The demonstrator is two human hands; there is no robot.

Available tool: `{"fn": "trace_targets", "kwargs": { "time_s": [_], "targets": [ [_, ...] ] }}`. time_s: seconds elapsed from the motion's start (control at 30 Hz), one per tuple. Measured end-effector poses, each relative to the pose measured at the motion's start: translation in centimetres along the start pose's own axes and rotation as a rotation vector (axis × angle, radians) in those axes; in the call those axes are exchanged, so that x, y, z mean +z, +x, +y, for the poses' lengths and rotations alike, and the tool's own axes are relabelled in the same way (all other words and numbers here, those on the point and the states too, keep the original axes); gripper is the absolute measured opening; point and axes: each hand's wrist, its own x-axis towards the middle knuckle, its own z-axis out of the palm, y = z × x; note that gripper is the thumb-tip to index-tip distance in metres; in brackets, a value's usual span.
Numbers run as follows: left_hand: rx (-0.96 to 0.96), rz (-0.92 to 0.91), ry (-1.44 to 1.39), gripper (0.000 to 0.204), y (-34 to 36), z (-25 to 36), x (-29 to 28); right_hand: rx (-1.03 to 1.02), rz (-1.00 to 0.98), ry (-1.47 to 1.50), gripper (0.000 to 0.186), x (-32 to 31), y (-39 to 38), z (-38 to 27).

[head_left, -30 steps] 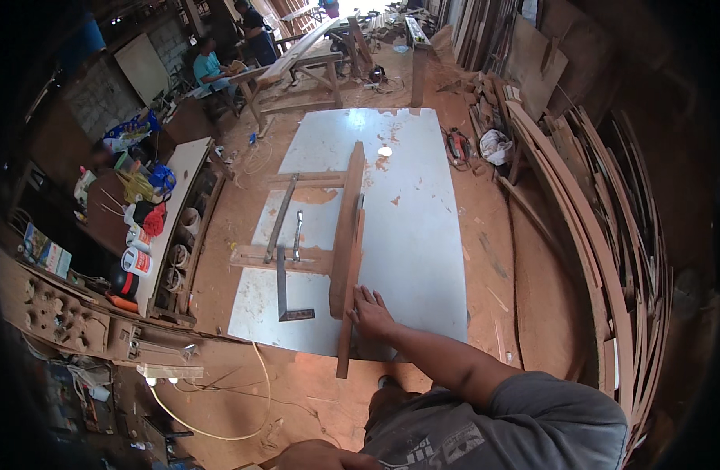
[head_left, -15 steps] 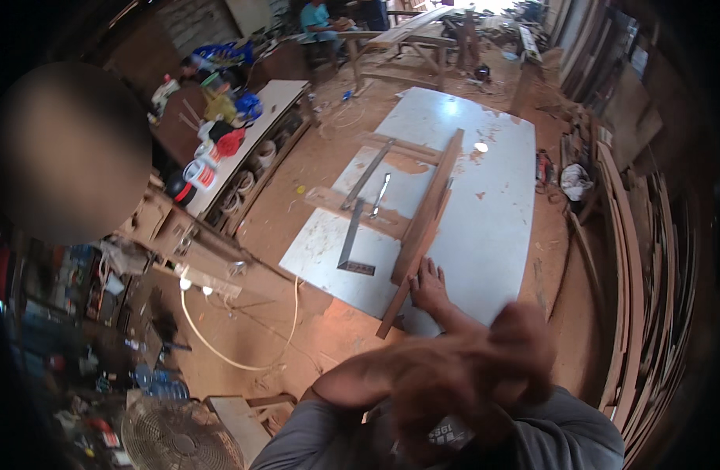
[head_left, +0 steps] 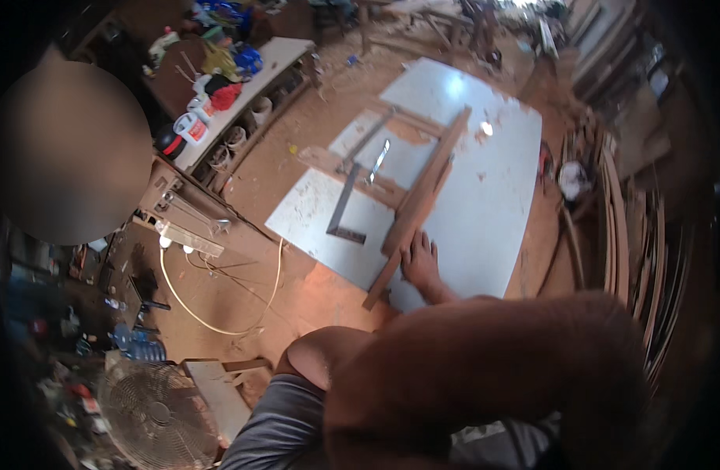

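My right hand [head_left: 419, 258] rests on the white board [head_left: 486, 219], fingers spread beside and touching the long wooden piece [head_left: 426, 184]. This piece joins two shorter crosspieces [head_left: 322, 163] on the left, making a frame. On and beside them lie a dark metal bar [head_left: 372, 137], a shiny wrench [head_left: 378, 160] and an L-shaped square [head_left: 344, 205]. My left hand [head_left: 591, 392] is raised very close to the camera with its arm, a dark smear across the lower right; its fingers cannot be made out, nor whether they hold anything.
A side bench [head_left: 285, 48] at upper left holds buckets and bags. A fan [head_left: 160, 411] stands at lower left beside cords and a water jug [head_left: 141, 342]. Long timber strips [head_left: 611, 235] line the right. A round blurred patch hides the far left.
The view has swung, so the board sits higher and farther right. My left arm has risen toward the camera across the lower picture. My right hand stays against the wooden piece.
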Motion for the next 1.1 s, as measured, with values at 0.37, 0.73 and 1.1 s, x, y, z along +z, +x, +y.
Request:
{"fn": "trace_targets", "kwargs": {
  "time_s": [0.37,0.73,1.1],
  "targets": [
    [-1.748,0.401,1.047,0.061,-23.6,-10.6,-9.4,0.018,-0.019,-0.012,0.075,-0.4,1.8,1.1],
    [-1.615,0.848,0.866,0.061,-30.9,-16.9,-10.9,0.006,0.003,-0.007,0.076,-0.9,4.0,2.0],
    [-1.541,0.877,1.075,0.062,-30.3,-20.1,-11.2,-0.221,-0.033,0.044,0.08,0.0,-2.5,2.2]
  ]
}}
